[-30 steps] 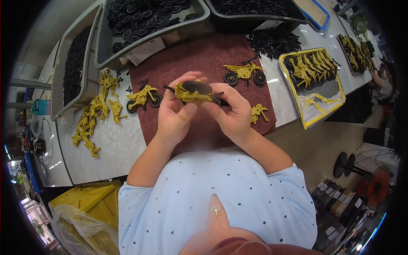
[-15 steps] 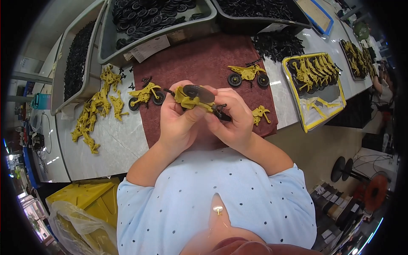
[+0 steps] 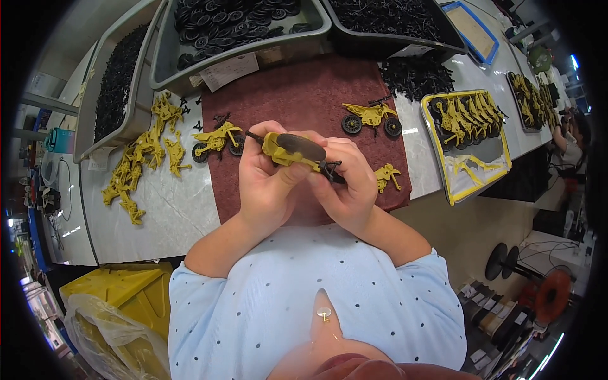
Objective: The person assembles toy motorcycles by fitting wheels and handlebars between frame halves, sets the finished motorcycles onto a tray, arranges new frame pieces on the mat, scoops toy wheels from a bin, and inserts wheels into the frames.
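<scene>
A yellow toy motorcycle point(image 3: 281, 152) with a black wheel point(image 3: 302, 147) is held up between both hands, over the near part of a dark red cloth point(image 3: 304, 85). My left hand point(image 3: 269, 180) is closed round its left end, thumb pressed on the yellow body. My right hand point(image 3: 347, 177) grips the black parts at the other end. Beyond my left hand stands a toy motorcycle with wheels point(image 3: 217, 140); another toy motorcycle point(image 3: 370, 117) is at the cloth's far right. A yellow body piece without wheels point(image 3: 386, 177) lies beside my right hand.
Yellow body pieces point(image 3: 136, 161) are heaped at the left. Grey bins hold black wheels point(image 3: 234, 28) and small black parts point(image 3: 120, 76); a dark bin point(image 3: 392, 47) stands farther right. Loose black parts point(image 3: 418, 76) lie near a yellow-rimmed tray point(image 3: 446, 171) holding several toy motorcycles.
The held toy motorcycle and both hands stay almost in place, with the wheel tilted slightly differently. The whole view has shifted a little.
</scene>
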Action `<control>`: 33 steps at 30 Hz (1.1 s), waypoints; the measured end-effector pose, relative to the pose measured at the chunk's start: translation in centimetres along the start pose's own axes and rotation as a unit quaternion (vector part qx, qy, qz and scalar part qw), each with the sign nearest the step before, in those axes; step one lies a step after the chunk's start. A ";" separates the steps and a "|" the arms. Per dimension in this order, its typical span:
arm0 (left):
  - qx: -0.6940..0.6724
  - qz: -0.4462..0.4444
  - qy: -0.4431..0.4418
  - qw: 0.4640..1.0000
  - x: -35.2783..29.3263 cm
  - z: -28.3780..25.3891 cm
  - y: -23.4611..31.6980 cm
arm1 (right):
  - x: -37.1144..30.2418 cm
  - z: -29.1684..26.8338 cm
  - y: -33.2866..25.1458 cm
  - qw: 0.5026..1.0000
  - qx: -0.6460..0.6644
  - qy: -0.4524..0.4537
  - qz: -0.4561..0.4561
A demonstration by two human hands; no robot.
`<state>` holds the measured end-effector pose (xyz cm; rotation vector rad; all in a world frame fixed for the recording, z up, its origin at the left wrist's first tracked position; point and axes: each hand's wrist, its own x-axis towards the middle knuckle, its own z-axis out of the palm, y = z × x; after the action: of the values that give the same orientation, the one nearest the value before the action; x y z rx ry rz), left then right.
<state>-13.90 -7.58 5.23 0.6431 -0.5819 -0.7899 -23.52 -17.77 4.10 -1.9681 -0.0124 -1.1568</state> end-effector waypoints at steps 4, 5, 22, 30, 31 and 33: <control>-0.010 0.040 -0.003 0.999 0.0 0.0 -1.2 | -0.3 0.1 -0.1 0.997 0.057 0.029 0.049; -0.005 0.049 -0.010 0.999 0.1 0.0 -1.4 | -0.2 -0.1 0.0 0.997 0.057 0.029 0.049; -0.019 0.047 -0.022 0.998 -0.1 1.1 -1.1 | -0.2 -0.2 -0.3 0.995 0.035 0.084 -0.026; -0.132 -0.095 0.047 0.986 0.7 0.6 0.4 | 0.3 -1.6 -1.1 0.990 0.097 -0.021 0.096; -0.178 -0.108 0.048 0.977 0.8 0.6 0.4 | 0.3 -1.6 -1.4 0.981 0.138 -0.006 0.132; -0.177 -0.121 0.023 0.977 0.9 -0.1 0.1 | 0.4 -1.7 -1.5 0.990 0.083 -0.025 0.107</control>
<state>-13.29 -8.17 5.45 0.4054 -0.3107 -1.0752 -25.11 -18.07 5.70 -1.8029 0.0734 -0.9369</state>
